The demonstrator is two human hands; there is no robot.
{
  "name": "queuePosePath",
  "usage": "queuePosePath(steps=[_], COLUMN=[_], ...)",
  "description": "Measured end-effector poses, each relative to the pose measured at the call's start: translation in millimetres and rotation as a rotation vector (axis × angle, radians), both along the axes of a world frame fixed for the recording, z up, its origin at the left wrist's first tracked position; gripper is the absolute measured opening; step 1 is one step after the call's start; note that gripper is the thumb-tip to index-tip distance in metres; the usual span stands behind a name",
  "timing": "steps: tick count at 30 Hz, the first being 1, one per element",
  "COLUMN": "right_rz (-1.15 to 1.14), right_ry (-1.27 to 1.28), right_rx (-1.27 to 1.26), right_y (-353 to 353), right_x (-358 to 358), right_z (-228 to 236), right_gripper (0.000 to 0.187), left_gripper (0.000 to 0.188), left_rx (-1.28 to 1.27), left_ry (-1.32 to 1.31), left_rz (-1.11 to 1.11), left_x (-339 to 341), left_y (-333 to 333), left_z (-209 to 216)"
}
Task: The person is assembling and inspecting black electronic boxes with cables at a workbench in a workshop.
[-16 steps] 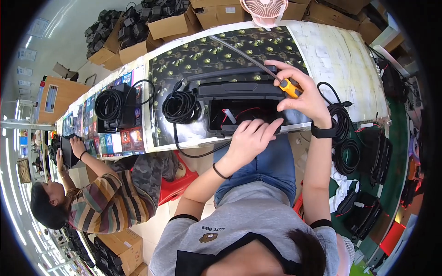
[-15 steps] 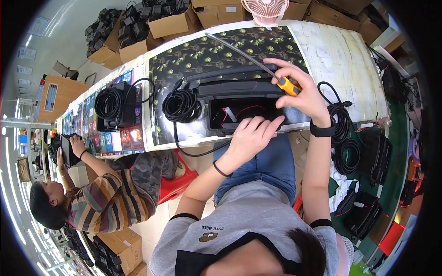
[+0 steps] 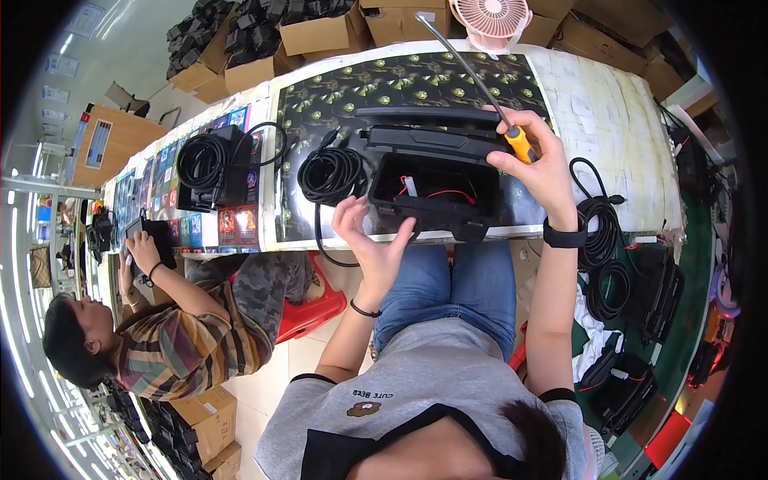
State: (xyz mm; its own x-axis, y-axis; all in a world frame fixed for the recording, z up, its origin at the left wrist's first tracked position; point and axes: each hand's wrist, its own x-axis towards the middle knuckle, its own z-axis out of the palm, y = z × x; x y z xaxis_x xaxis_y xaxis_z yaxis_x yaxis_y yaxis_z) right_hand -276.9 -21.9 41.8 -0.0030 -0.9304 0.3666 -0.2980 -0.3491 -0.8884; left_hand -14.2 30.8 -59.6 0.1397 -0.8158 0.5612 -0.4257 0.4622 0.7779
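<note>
A black plastic case (image 3: 436, 218) lies before me at the table's front edge, its lid (image 3: 432, 141) swung back to the far side. Inside it I see a thin red wire (image 3: 452, 193) and a small white connector (image 3: 411, 186). My left hand (image 3: 372, 244) is at the case's near left corner, thumb and fingers spread; whether it touches the case I cannot tell. In my right hand (image 3: 538, 164), by the case's right end, is a screwdriver (image 3: 522, 147) with a yellow and black handle, its long shaft pointing up and leftward. A coiled black cable (image 3: 330, 174) lies left of the case.
Further left stands another black case with coiled cable (image 3: 206, 168). Coiled cables (image 3: 596, 232) and black cases (image 3: 656, 296) are on my right. A pink fan (image 3: 491, 22) stands at the back, before cardboard boxes (image 3: 324, 34). A co-worker (image 3: 172, 344) sits at left.
My left hand has moved left, from the case's front edge to its near left corner, with its fingers spreading. The screwdriver in my right hand now tilts more upright.
</note>
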Motion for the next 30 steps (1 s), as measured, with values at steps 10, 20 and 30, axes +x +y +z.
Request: queuePosePath(steps=[10,20,30], right_rz=[0.081,0.105,-0.039], right_ry=[-0.050,-0.044,-0.017], right_rx=[-0.044,-0.060,-0.067], right_y=[13.2,16.1,13.0], right_x=[12.6,12.6,12.5], right_z=[-21.9,-21.4,-26.2], right_gripper=[0.033,0.033,0.034], left_gripper=[0.055,0.053,0.082], left_rx=[0.167,0.011,0.044], left_ry=[-0.036,0.068,-0.210], left_rz=[-0.070,-0.075,-0.416], left_x=[2.4,-3.5,21.1], left_y=[-22.7,-23.7,-43.8], left_z=[17.1,30.4,38.8])
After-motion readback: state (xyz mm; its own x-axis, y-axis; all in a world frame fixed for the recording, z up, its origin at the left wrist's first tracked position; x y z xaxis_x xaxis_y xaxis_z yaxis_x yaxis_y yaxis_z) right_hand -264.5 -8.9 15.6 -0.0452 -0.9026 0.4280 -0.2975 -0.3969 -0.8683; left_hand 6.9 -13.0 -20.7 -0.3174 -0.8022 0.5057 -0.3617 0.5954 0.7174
